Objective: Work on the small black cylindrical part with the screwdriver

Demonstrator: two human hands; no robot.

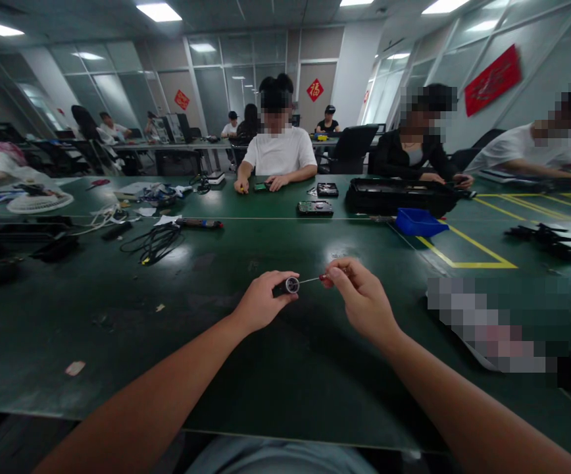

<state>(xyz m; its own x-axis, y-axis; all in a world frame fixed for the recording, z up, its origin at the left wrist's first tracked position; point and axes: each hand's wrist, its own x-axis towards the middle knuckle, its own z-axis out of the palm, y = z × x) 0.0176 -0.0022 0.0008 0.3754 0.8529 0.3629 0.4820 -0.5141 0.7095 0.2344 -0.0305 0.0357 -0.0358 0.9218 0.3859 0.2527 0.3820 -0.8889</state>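
Note:
Between the fingers and thumb of my left hand (260, 301) is a small black cylindrical part (292, 285), its round, metal-rimmed end facing me. My right hand (364, 299) pinches the reddish handle of a thin screwdriver (310, 280). The shaft points left, and its tip is at the rim of the round end; whether it sits inside or only touches, I cannot tell. Both hands are held over the middle of the green table (246, 388). Most of the cylinder's body is hidden by my left fingers.
Ahead lie a black cable (154, 242), a dark tool with a red tip (199, 224) and a hard drive (315, 209). A blue bin (420, 222) and a long black housing (398, 195) stand right of centre. Across the table sits a person in white (280, 153).

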